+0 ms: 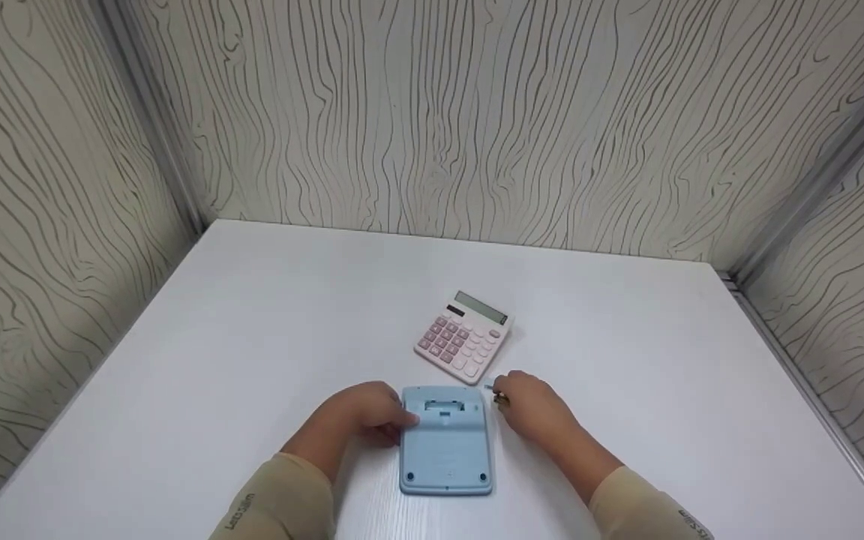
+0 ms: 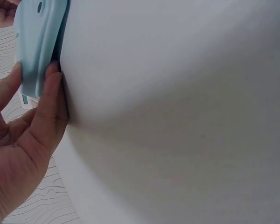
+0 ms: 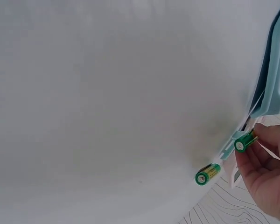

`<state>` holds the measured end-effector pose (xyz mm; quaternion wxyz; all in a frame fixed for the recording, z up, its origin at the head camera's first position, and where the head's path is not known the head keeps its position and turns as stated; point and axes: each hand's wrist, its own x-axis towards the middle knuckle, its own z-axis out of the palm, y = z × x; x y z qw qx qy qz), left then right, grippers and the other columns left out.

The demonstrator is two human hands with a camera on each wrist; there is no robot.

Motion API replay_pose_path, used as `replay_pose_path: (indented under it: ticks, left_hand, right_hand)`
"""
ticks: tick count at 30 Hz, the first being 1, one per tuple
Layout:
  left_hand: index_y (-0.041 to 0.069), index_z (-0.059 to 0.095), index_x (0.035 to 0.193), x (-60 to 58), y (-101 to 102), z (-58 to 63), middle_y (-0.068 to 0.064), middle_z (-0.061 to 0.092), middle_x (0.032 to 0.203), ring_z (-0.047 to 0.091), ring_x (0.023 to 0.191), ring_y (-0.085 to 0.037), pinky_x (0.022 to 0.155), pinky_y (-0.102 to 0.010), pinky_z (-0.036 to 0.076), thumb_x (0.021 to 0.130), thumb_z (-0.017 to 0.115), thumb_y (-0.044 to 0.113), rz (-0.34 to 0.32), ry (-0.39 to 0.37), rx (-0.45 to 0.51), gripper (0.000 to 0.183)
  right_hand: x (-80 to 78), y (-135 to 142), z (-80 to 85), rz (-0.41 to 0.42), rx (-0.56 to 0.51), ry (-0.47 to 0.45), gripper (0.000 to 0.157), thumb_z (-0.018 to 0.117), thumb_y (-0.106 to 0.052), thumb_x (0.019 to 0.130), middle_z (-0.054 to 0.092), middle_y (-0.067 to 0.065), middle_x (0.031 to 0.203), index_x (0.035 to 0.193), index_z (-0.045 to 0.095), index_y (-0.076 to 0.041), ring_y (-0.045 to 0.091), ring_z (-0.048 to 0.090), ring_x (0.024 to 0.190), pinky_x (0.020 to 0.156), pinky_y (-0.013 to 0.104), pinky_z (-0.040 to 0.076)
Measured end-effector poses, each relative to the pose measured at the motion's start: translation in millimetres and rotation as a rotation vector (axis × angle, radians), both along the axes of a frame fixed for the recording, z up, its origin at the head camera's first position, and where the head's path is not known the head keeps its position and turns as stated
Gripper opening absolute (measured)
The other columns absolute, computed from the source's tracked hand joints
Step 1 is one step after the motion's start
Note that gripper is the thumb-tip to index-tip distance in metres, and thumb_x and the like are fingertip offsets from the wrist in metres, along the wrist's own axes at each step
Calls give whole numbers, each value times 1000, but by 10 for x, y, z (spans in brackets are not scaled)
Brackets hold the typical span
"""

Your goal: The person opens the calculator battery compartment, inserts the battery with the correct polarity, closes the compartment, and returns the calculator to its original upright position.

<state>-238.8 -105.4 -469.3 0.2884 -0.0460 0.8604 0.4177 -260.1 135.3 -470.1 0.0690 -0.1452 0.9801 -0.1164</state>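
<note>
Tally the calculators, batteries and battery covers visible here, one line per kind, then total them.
Calculators: 2 (blue calculator, pink calculator)
Batteries: 2 (held battery, loose battery)
Battery covers: 1 (light blue cover)
Total: 5

White table (image 1: 282, 307).
Blue calculator (image 1: 445, 454) back-up; pink calculator (image 1: 463, 337), its 12 o'clock; blue cover (image 3: 227, 148), 1 o'clock; loose battery (image 3: 208, 174) nearby.
</note>
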Motion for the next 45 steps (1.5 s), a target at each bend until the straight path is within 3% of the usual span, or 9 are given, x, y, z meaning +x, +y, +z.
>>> replay_pose_path:
  ticks: [4, 10, 22, 35, 45]
  left_hand:
    - [4, 65, 85, 5, 3, 5, -8, 66, 72, 62, 65, -20, 63, -30, 50, 80, 68, 26, 11, -6, -7, 23]
    - [4, 64, 84, 2, 1, 4, -8, 65, 72, 62, 65, -20, 63, -30, 50, 80, 68, 27, 4, -5, -7, 23]
    - [7, 66, 82, -28, 0, -3, -5, 64, 69, 57, 61, -16, 58, -28, 46, 80, 68, 32, -20, -7, -59, 25]
    - [5, 66, 87, -30, -10, 5, -7, 65, 72, 60, 65, -19, 61, -30, 48, 79, 68, 32, -12, -22, -50, 27]
    - [4, 65, 87, -17, 7, 4, -7, 65, 72, 60, 64, -18, 60, -29, 49, 80, 68, 28, 6, -14, -42, 25]
  right_hand:
    - [1, -61, 84, 1, -55, 7, 10, 60, -12, 87, 53, -6, 77, 95, 63, -16, 12, 48, 71, 70, 31, 47]
    - [24, -179, 188, 2, -149, 10, 18, 59, -14, 88, 59, -4, 93, 106, 62, -14, 14, 55, 87, 82, 36, 48]
    - [82, -455, 284, 44, -410, -31, 12, 61, -13, 87, 60, -5, 88, 98, 61, -16, 12, 56, 83, 78, 32, 50]
    - [84, -576, 179, 98, -359, -9, 15, 61, -14, 87, 61, -6, 91, 102, 60, -14, 10, 57, 85, 79, 31, 49]
    - [132, -651, 145, 161, -200, -1, 12, 59, -16, 88, 56, -13, 86, 99, 62, -21, 7, 53, 81, 77, 28, 49]
